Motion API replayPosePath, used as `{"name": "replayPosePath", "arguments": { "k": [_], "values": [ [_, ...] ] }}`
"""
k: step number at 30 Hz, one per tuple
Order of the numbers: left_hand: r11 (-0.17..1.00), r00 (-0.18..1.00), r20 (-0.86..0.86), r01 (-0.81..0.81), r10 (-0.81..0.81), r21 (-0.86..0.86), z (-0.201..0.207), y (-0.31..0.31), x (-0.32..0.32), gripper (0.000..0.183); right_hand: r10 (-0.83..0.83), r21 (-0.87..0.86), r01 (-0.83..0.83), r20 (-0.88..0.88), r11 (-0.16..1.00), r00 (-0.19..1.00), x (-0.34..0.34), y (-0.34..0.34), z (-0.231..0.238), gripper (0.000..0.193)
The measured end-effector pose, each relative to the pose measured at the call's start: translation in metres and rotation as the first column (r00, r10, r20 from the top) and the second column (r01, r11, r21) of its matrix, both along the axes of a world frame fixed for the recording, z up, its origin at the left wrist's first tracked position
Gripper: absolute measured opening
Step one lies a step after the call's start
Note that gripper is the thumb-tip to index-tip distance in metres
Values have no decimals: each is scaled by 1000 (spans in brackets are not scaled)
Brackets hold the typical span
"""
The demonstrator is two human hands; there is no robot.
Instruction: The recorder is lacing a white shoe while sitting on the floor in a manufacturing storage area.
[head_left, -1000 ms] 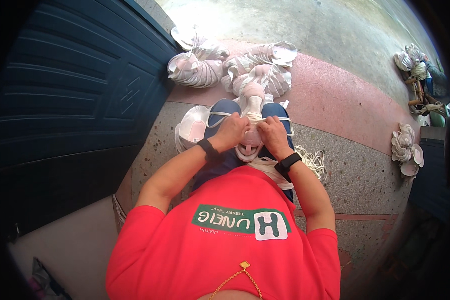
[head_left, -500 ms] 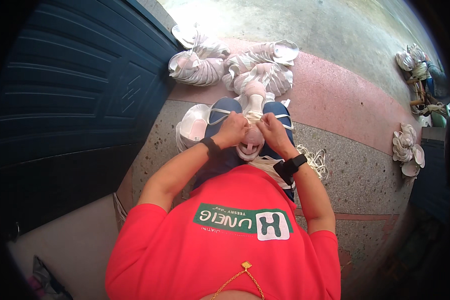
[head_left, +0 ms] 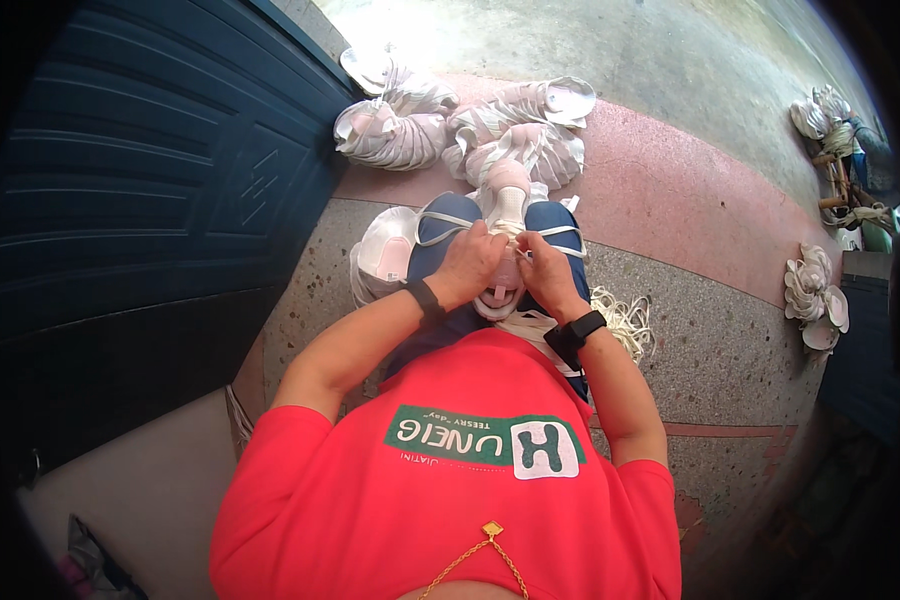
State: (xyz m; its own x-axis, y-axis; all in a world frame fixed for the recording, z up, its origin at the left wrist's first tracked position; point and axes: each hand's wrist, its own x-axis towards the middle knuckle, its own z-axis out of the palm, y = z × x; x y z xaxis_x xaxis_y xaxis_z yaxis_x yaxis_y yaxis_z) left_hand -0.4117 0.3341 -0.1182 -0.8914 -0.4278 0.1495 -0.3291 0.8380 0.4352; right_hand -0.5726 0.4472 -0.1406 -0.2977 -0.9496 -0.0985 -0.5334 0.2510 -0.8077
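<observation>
Near frame centre, the left hand point(head_left: 467, 265) and right hand point(head_left: 550, 275), fingers pinched together, grip white shoelace point(head_left: 509, 228) on a pink-and-white shoe upper point(head_left: 507, 275).

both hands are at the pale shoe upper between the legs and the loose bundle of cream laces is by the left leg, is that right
Not quite: the loose bundle of cream laces is by the right leg, not the left, as the head view shows. The left hand and right hand are indeed at the pale shoe upper.
</observation>
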Motion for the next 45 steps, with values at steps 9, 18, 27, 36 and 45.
{"name": "replayPosePath", "arguments": {
  "k": [9,18,27,36,45],
  "values": [
    [994,991,-90,-91,96,58,-14,9,-3,25,83,16,-83,7,996,997,-3,-8,3,29],
    [998,988,142,-63,60,18,7,6,-7,32,94,-5,-94,22,996,995,-6,-5,2,26],
    [948,976,-1,-213,220,238,-8,5,-6,39,108,-43,-105,61,994,992,-13,-14,-10,24],
    [909,995,76,27,-64,417,4,-23,-35,21,-195,144,133,656,981,729,-44,-25,40,18],
    [673,979,30,-161,202,722,56,-32,-41,27,38,-5,-37,96,999,995,-14,-1,-10,28]
  ]
}}
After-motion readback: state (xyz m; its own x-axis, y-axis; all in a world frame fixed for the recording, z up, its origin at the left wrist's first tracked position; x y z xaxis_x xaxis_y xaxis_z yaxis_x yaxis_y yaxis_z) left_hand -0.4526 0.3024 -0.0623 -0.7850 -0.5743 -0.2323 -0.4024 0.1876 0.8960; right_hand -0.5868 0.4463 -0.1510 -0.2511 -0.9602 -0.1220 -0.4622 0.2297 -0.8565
